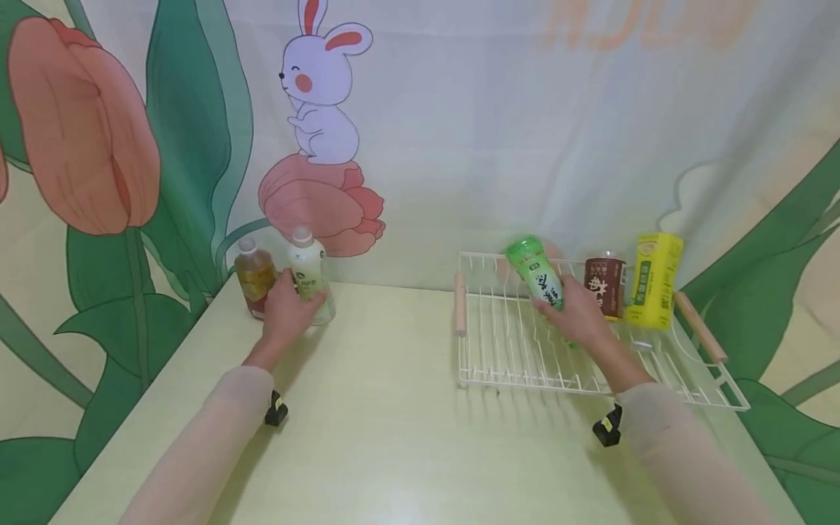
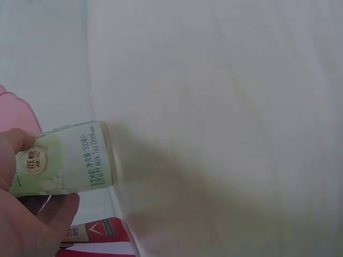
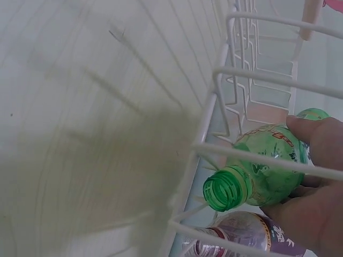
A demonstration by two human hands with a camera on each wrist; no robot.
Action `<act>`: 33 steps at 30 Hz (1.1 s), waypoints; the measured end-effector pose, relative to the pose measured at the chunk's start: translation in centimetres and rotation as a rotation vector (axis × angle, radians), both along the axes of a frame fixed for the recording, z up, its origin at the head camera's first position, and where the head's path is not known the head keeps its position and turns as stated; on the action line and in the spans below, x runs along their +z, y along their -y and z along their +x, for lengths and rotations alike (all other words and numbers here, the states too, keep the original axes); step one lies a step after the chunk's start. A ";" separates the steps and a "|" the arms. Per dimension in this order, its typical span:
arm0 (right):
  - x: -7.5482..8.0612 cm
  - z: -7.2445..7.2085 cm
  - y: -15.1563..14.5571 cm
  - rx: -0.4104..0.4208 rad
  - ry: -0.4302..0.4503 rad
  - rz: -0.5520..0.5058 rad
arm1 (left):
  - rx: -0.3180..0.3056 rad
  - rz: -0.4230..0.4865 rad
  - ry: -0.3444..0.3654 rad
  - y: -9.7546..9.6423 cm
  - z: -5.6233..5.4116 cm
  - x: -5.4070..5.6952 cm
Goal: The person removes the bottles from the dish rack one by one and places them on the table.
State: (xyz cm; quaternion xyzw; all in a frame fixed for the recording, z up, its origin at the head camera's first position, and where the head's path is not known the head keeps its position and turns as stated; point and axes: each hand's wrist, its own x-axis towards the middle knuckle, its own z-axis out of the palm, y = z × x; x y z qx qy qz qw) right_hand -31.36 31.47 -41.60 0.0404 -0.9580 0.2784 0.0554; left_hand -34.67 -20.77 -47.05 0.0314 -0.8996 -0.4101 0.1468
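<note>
My left hand (image 1: 289, 306) grips a pale green milk tea bottle (image 1: 310, 266) standing upright at the table's far left. In the left wrist view, thumb and fingers lie on opposite sides of the bottle (image 2: 69, 160). Just left of it stands an amber drink bottle (image 1: 254, 281). My right hand (image 1: 577, 313) holds a green plastic bottle (image 1: 533, 266) over the white wire rack (image 1: 499, 380), tilted with its base up. The right wrist view shows the green bottle's neck (image 3: 228, 188) uncapped, pointing down among the wires. Part of the bottle is hidden behind my fingers.
Inside the rack, right of my hand, are a dark-red-labelled bottle (image 1: 605, 286) and a yellow container (image 1: 655, 281). Wooden handles (image 1: 461, 302) flank the rack. A printed cloth (image 1: 459, 146) hangs behind the pale table (image 1: 394, 437).
</note>
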 end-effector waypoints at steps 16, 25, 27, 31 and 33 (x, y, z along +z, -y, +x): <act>0.0 0.2 -0.1 0.004 -0.022 -0.001 | -0.019 0.009 0.058 -0.1 -0.3 -0.1; -0.3 0.2 -0.3 -0.024 -0.021 -0.017 | -0.034 -0.001 0.103 0.1 0.1 0.7; -0.4 0.1 -0.3 -0.022 -0.022 -0.016 | -0.033 -0.007 0.111 0.2 0.3 0.8; -0.4 0.1 -0.3 -0.014 -0.053 -0.020 | -0.045 -0.011 0.117 0.2 0.7 1.2; -0.2 0.3 -0.4 -0.025 -0.065 -0.039 | -0.066 -0.009 0.129 0.2 0.9 1.5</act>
